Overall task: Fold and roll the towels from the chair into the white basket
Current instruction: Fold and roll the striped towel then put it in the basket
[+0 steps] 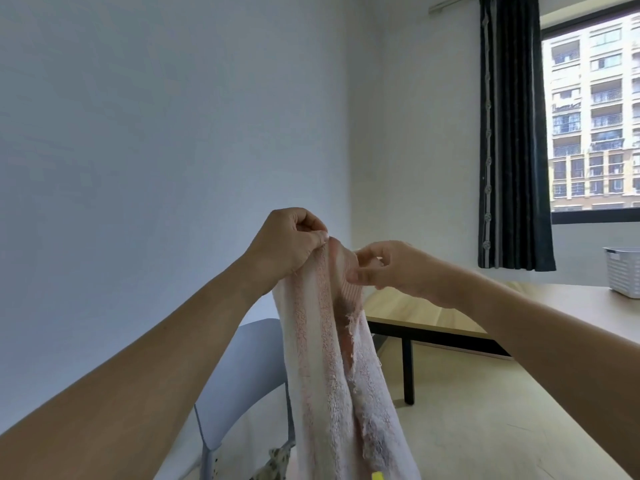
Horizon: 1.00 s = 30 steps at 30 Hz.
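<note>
A pale pink towel (332,368) hangs down in front of me, bunched lengthwise. My left hand (287,244) pinches its top corner at the upper left. My right hand (391,268) pinches the towel's top edge just to the right of that. Behind the towel stands a light blue chair (242,372), and a spotted cloth (273,462) lies on its seat at the bottom of the view. The white basket (623,271) sits on the wooden table (433,313) at the far right edge.
The table has black legs and runs from the middle to the right. A dark curtain (512,133) hangs beside a window at the upper right. A plain white wall fills the left and centre. Pale floor shows under the table.
</note>
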{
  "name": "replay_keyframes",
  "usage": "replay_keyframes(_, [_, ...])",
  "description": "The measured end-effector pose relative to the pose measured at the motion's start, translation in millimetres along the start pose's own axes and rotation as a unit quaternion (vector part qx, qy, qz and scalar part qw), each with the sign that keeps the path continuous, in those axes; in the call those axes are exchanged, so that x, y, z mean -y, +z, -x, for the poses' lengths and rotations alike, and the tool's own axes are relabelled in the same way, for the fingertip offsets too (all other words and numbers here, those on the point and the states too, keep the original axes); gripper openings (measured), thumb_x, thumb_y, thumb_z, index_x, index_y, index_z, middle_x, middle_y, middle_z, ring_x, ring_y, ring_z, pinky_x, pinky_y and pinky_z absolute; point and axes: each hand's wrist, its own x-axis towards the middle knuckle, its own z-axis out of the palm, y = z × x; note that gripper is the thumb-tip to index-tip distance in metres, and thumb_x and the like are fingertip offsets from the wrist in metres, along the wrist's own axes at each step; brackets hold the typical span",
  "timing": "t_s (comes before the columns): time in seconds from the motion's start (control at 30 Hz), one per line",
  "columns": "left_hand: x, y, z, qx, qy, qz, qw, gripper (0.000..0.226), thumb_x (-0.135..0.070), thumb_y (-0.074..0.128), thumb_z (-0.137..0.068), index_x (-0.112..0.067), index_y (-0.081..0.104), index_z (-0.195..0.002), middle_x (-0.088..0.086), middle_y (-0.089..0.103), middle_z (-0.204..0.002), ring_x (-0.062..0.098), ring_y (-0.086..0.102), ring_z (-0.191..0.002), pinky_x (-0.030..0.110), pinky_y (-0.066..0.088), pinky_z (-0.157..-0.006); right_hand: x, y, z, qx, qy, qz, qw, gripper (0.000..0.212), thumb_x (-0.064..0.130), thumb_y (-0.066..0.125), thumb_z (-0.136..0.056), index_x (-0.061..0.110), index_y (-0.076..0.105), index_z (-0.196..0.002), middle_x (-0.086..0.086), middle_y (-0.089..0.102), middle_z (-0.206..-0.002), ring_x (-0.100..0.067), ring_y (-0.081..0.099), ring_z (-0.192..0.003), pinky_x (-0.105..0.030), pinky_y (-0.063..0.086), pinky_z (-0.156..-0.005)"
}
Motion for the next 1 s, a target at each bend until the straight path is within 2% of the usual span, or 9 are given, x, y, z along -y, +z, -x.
replay_keyframes(0.1, [5,3,4,0.025,0.005,-0.013,1.000,0.005,-0.015,0.066,-0.087,-0.017,0.069,-0.084,-0.008,0.066,-0.081,0.001,0.059,-0.074,0.013,0.041,-0.064,-3,-1,-5,-0.052,-0.021,-0.004,0.998,0.034,0.029,0.068,-0.086,-0.004,0.068,-0.091,-0.026,0.066,-0.095,-0.022,0.058,-0.078,-0.037,0.049,-0.080])
replay_keyframes(0.17, [10,1,9,0.050,0.020,-0.029,0.998,0.004,-0.018,0.066,-0.088,-0.016,0.068,-0.086,-0.004,0.068,-0.080,0.002,0.060,-0.072,0.012,0.042,-0.064,-2,-4,-5,-0.068,-0.016,-0.034,0.997,0.033,0.017,0.063,-0.090,-0.015,0.063,-0.092,-0.023,0.064,-0.084,-0.019,0.060,-0.075,-0.033,0.051,-0.079])
replay_keyframes(0.4, [48,-11,27,0.259,0.005,-0.230,0.938,0.030,-0.041,0.053,-0.094,-0.016,0.053,-0.077,-0.009,0.052,-0.068,0.006,0.045,-0.057,0.020,0.035,-0.055,-4,-9,-1,-0.058,0.027,-0.020,0.998,0.025,0.008,0.062,-0.086,-0.009,0.060,-0.068,-0.008,0.048,-0.064,-0.013,0.046,-0.061,-0.023,0.044,-0.065])
replay_keyframes(0.53, [72,-12,29,0.107,0.190,-0.434,0.874,0.029,-0.040,0.033,-0.097,-0.016,0.047,-0.089,-0.002,0.058,-0.089,0.018,0.053,-0.079,0.026,0.038,-0.069,-3,0,4,-0.019,0.017,0.031,0.999,0.038,0.005,0.058,-0.084,0.003,0.037,-0.053,0.004,0.028,-0.048,-0.010,0.022,-0.048,-0.019,0.023,-0.049])
replay_keyframes(0.67, [77,-18,33,0.020,0.353,-0.450,0.820,0.010,-0.013,0.042,-0.094,-0.009,0.050,-0.089,0.005,0.054,-0.086,0.019,0.042,-0.070,0.030,0.040,-0.062,0,7,9,-0.030,-0.016,0.071,0.997,0.029,0.002,0.060,-0.082,0.005,0.055,-0.054,-0.012,0.048,-0.067,-0.019,0.037,-0.060,-0.029,0.031,-0.057])
replay_keyframes(0.73, [73,-21,37,-0.010,0.353,-0.481,0.803,0.010,0.004,0.053,-0.084,-0.005,0.053,-0.088,0.009,0.053,-0.089,0.019,0.039,-0.068,0.030,0.035,-0.047,1,12,12,-0.040,-0.038,0.062,0.997,0.028,0.002,0.060,-0.083,0.007,0.058,-0.056,-0.014,0.052,-0.071,-0.018,0.041,-0.062,-0.030,0.034,-0.060])
replay_keyframes(0.83, [69,-19,40,-0.049,0.308,-0.539,0.782,0.019,0.013,0.062,-0.070,-0.002,0.056,-0.080,0.012,0.057,-0.093,0.025,0.046,-0.071,0.023,0.020,-0.036,1,16,14,-0.060,-0.050,-0.010,0.997,0.017,-0.002,0.057,-0.086,-0.015,0.062,-0.077,-0.016,0.056,-0.076,-0.019,0.050,-0.069,-0.030,0.043,-0.068])
replay_keyframes(0.9, [65,-15,39,-0.054,0.275,-0.557,0.782,0.022,0.012,0.066,-0.062,-0.005,0.054,-0.067,0.008,0.057,-0.073,0.023,0.043,-0.065,0.018,0.013,-0.040,-2,19,14,-0.058,-0.049,-0.036,0.996,0.018,-0.005,0.055,-0.086,-0.023,0.058,-0.087,-0.016,0.057,-0.082,-0.020,0.051,-0.074,-0.031,0.043,-0.072])
replay_keyframes(1.0, [57,-16,35,-0.036,0.251,-0.598,0.760,0.029,-0.009,0.071,-0.073,-0.011,0.046,-0.057,0.000,0.041,-0.052,0.020,0.033,-0.064,0.028,0.030,-0.055,-10,19,15,-0.064,-0.039,-0.001,0.997,0.021,-0.001,0.057,-0.085,-0.022,0.057,-0.085,-0.012,0.051,-0.075,-0.019,0.043,-0.070,-0.031,0.037,-0.067])
